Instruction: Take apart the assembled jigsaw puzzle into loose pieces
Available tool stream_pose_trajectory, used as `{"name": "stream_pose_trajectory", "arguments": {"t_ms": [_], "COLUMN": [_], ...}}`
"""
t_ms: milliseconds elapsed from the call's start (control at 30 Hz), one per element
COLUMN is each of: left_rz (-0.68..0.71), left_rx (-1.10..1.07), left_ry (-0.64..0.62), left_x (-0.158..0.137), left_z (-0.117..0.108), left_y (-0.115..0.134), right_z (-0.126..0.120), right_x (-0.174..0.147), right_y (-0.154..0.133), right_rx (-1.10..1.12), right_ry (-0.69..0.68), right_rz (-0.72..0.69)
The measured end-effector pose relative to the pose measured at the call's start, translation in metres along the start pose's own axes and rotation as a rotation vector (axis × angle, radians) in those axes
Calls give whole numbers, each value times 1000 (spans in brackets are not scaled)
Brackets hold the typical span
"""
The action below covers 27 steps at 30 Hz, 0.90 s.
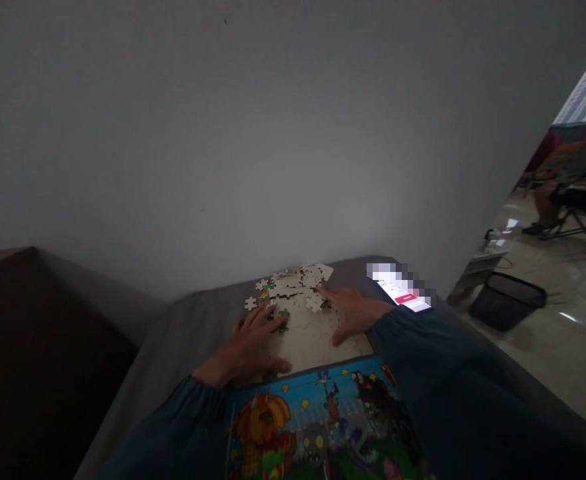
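Many jigsaw pieces lie heaped at the far end of a pale puzzle board, most with their plain side up and a few showing green. My left hand rests at the board's left side, fingers spread, its fingertips by the loose pieces and a green piece. On the right side my right hand lies with thumb and fingers apart, fingertips touching or close to the edge of the pile. Neither hand visibly grips a piece. Nearest me is a colourful cartoon picture sheet with a pumpkin and a zombie.
A lit phone lies right of my right hand on the grey-covered surface. Behind stands a plain wall. A dark block of furniture is at left. On the floor at right are a black wastebasket and a seated person's leg.
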<state>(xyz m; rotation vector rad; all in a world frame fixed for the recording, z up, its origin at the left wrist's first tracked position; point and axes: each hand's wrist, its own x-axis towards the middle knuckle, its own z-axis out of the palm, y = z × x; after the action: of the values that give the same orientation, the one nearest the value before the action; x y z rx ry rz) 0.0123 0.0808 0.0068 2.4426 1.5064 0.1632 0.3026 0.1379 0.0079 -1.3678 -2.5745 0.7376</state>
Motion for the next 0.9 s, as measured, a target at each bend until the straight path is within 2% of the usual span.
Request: {"name": "stream_pose_trajectory", "arguments": {"t_ms": [133,367,533,633,700,800,900], "left_rz": [48,109,79,49,48,61,-25], "left_rx": [-11,-16,-3,-4,-3,4,44], "left_ry": [160,299,426,471,443,332,116], "left_x": [6,14,13,10,8,4,-3], "left_z": [5,4,-8,-15,-16,-12,-6], "left_y": [-8,-13,-5,0,2,2,4], "right_z": [1,3,4,4,3,3,3], "right_x": [6,10,16,17,15,10,4], "right_y": [2,-2,-6,-10,-11,-8,-3], "right_rx": [43,133,196,218,208,161,55], "right_ry": [59,181,320,339,297,226,119], "right_rz": [-50,-177,-225,-254,-284,-310,-168]}}
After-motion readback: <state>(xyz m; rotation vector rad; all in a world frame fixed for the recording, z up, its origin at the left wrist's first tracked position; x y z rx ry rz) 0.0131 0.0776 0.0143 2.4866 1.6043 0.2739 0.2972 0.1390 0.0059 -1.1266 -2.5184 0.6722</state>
